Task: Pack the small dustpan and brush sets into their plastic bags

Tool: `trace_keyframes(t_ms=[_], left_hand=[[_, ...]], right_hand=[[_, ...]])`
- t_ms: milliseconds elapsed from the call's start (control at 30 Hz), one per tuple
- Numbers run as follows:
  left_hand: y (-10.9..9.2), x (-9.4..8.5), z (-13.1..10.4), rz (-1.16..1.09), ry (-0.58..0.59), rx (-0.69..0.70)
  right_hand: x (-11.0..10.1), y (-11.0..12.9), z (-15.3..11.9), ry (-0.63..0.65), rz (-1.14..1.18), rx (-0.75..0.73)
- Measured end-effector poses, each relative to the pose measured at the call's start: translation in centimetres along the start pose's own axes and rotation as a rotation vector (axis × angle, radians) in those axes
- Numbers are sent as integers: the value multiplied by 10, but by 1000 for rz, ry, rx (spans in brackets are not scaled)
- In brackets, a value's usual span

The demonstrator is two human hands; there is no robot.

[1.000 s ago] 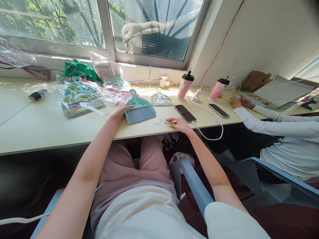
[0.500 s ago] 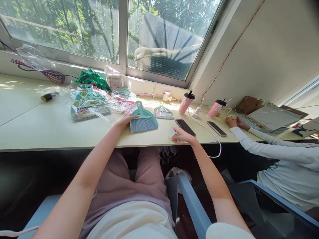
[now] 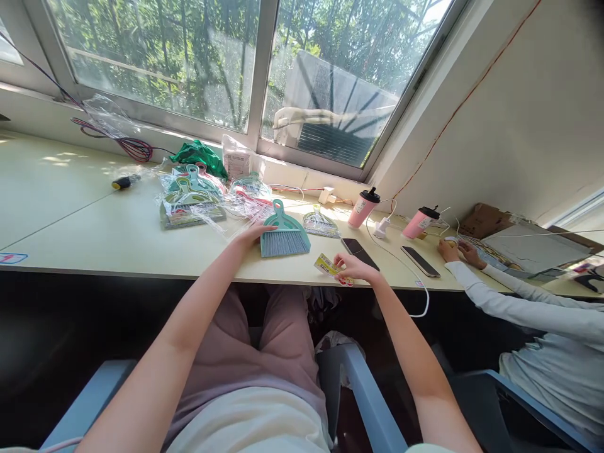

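Note:
My left hand [image 3: 255, 235] grips the left edge of a mint-green dustpan [image 3: 282, 217], which lies near the table's front edge. A small brush [image 3: 285, 244] with grey-blue bristles sits in the dustpan, bristles toward me. To the right, my right hand [image 3: 353, 268] pinches a small yellow printed card [image 3: 325, 264] just above the table edge, its printed face showing. The lower part of the card is behind my fingers. Behind the dustpan lies another small dustpan set [image 3: 321, 221] in clear wrapping, with a yellow-green rim.
Several wrapped dustpan sets [image 3: 191, 202] are heaped at the left, beside a green bag [image 3: 198, 157] and a screwdriver [image 3: 123, 182]. Two phones, a black one [image 3: 361, 253] and another [image 3: 421, 261], lie right, before pink cups [image 3: 363, 209]. A co-worker's hands [image 3: 450, 250] are farther right.
The card in my right hand has turned from a pale side to its yellow printed face. My left hand stays on the dustpan. The whole view has shifted, with things appearing farther right.

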State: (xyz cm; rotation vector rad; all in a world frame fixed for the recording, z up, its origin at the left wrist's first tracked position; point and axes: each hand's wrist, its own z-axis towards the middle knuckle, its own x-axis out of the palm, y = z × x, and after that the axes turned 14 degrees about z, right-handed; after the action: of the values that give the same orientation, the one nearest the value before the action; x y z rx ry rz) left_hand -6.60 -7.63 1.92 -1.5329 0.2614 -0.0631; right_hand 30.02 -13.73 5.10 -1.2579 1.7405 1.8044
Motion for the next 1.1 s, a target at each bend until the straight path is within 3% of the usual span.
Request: trace_keyframes(t_ms=[133, 333, 467, 633, 900, 1100], left_hand=[[3, 0, 3, -33, 31, 29], [5, 0, 5, -90, -72, 152], [6, -2, 6, -117, -132, 177], [7, -1, 6, -144, -162, 177], [2, 2, 7, -154, -314, 134], [2, 1, 7, -146, -259, 159]], right_hand=[[3, 7, -3, -10, 132, 6], [10, 43, 8, 38, 644, -121], [25, 78, 39, -95, 1067, -201], [55, 104, 88, -220, 1423, -14], [90, 117, 126, -220, 1479, 75], [90, 111, 133, -307, 1240, 69]])
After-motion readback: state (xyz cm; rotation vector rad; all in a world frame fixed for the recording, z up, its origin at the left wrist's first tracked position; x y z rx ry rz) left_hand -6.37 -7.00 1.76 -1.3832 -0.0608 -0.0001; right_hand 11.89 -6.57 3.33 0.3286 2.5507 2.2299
